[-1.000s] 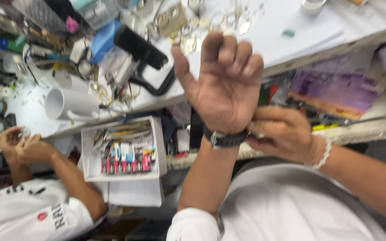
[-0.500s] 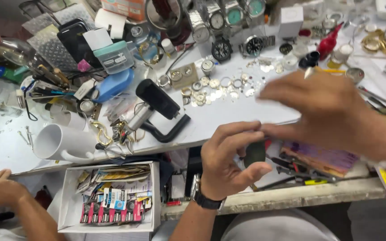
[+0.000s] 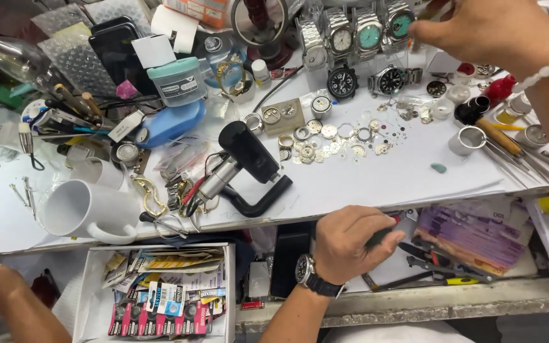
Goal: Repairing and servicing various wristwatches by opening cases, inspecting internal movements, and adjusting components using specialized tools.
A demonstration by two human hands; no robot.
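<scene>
Left hand (image 3: 351, 244) now lower at the drawer (image 3: 478, 254), right hand (image 3: 484, 28) farther up by watches (image 3: 357, 32).

Pretty clearly a watch repair workshop: the counter (image 3: 414, 181) is buried in wristwatches (image 3: 357, 32), loose gears and rings (image 3: 338, 136), hand tools (image 3: 433, 263), plus a drawer of button batteries (image 3: 160, 305).

The left hand (image 3: 351, 244) hides most of a dark tool (image 3: 382, 236); the right hand's (image 3: 487, 32) fingertips blur.
</scene>
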